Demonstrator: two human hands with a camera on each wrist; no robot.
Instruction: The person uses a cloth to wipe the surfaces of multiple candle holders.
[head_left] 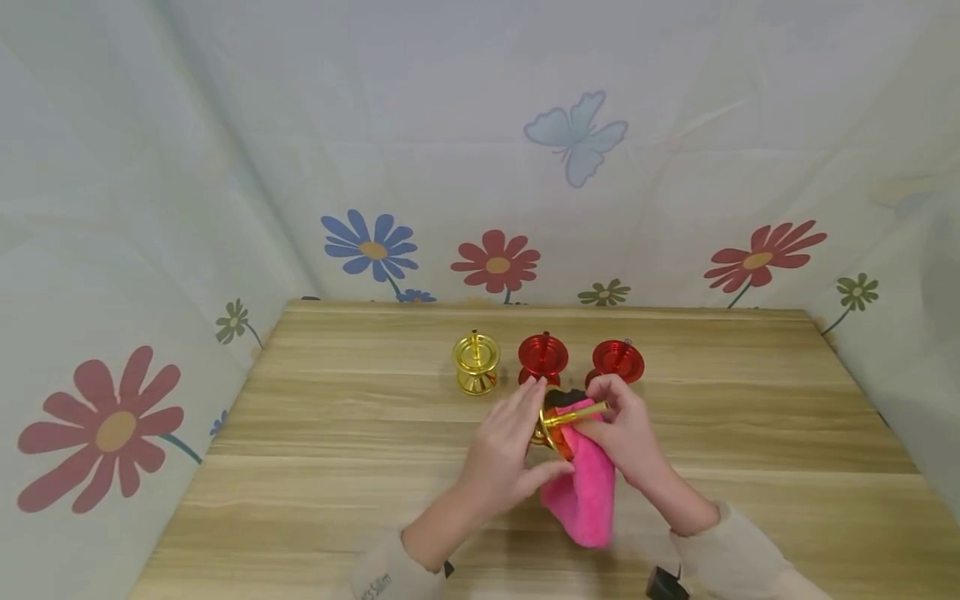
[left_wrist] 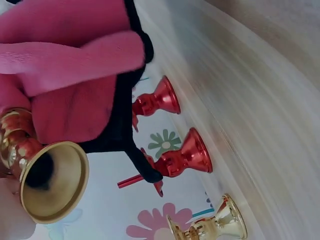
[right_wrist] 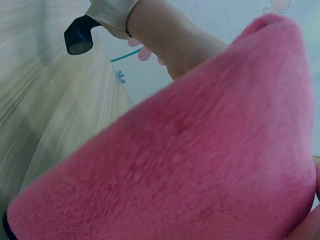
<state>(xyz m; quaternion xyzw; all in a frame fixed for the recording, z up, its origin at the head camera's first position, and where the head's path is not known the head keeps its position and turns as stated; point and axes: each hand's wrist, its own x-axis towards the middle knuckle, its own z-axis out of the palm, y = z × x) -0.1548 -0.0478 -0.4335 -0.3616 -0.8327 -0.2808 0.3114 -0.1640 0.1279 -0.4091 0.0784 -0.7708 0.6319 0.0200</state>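
My left hand [head_left: 497, 457] holds a shiny gold candle holder [head_left: 558, 421] tipped on its side, its spike pointing right. In the left wrist view the hollow flared foot of this gold candle holder [left_wrist: 60, 182] faces the camera. My right hand [head_left: 628, 429] pinches a fluffy pink cloth [head_left: 591, 496] with dark edging against the holder's dish, close to the spike. The cloth hangs down between both hands. In the right wrist view the pink cloth [right_wrist: 195, 160] hides most of the holding fingers.
Behind the hands, a gold candle holder [head_left: 476, 362] and two red candle holders, one in the middle [head_left: 543, 357] and one at right [head_left: 618, 362], stand upright in a row on the wooden table [head_left: 337, 433]. A flower-printed curtain [head_left: 420, 150] surrounds the table's back and sides.
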